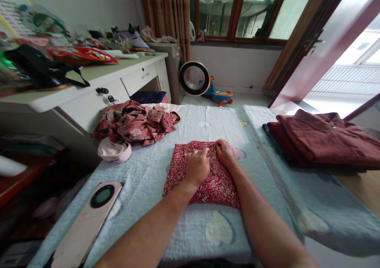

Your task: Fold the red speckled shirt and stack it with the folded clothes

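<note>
Here's the red cloth (218, 187), speckled white and folded into a flat, four-sided bundle, lying on the blue cover (145, 196). The left hand (198, 167) rests on top, fingers bent; the right hand (226, 153) is curled over the far right corner; whether either grip pinches fabric, I can't tell. Beyond, the round door (194, 78) of the washing machine (173, 62) hangs open, contents out of sight.

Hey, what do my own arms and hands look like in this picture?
Your left hand and right hand are ungloved. No sleeve, watch or bracelet shows on the left forearm or right forearm. I can't make out any rings.
</note>
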Available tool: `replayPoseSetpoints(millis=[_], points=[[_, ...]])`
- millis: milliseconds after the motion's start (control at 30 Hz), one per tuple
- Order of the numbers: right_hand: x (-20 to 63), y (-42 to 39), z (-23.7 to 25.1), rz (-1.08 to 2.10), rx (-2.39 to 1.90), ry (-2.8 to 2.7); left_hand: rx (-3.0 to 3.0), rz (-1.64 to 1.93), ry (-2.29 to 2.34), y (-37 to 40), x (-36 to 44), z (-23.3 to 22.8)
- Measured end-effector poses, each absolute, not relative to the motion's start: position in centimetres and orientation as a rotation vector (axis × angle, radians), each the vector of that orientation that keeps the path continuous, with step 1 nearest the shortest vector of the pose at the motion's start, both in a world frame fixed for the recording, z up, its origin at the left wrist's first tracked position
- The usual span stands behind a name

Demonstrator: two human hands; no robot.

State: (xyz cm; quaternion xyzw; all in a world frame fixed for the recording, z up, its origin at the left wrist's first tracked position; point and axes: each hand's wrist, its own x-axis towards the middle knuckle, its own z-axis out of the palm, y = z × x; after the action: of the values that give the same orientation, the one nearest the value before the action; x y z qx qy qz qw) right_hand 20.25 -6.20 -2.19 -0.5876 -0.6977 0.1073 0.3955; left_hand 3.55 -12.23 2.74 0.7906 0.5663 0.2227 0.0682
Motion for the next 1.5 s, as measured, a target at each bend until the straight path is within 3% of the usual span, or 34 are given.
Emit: replayPoseSetpoints(millis=[233,467,733,967,1100,1300,1500], points=[[20.1,-6.4,-1.8,0.269,-1.518,-1.72,2.474,0.623,1.734,-12.5,3.8,2.5],[19.8,-6.8,-0.9,0.253,-1.523,-1.751,2.503,0.875,1.7,-11.0,1.5,4.0],[19.2,-6.8,-0.5,0.184,-1.568,-1.693,2.526,0.74,1.833,-9.6,0.4,1.3],[19.7,-7.0,-0.5,0.178,-1.581,-1.664,2.669,0.971,1.635,-11.0,1.4,3.2],[20.0,-7.4,0.1,0.131,-1.552,-1.655,2.794,0.841,1.32,-12.7,2.7,3.2],[19.7,-7.4,-0.4,0.211,-1.556,-1.942,2.757,0.602,1.329,-13.4,3.8,1.7],[19.9,-7.4,-0.5,0.194,-1.608,-1.947,2.613,0.711,1.332,-11.9,1.6,4.0]])
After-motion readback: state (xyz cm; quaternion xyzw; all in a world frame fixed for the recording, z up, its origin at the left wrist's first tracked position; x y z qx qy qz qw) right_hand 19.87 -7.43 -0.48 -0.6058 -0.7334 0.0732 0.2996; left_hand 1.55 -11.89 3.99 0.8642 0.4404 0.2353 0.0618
